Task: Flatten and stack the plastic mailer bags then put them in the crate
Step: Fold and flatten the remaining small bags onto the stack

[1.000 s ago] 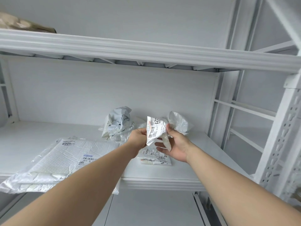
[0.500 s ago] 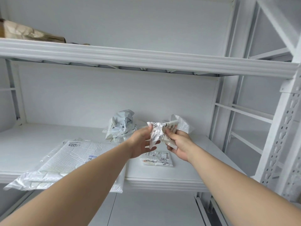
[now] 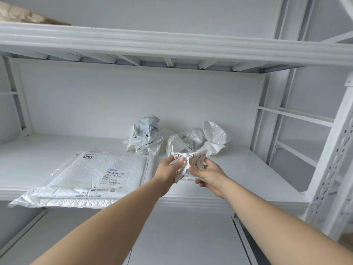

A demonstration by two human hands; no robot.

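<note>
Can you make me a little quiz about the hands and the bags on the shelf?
1. True or false: the left hand and right hand both grip one crumpled mailer.
2. Pick one: the flat stack lies A) left of the hands, B) right of the hands, C) on the floor.
3. What colour is the crumpled paper on the top shelf?
Key: 1 true; 2 A; 3 brown.
</note>
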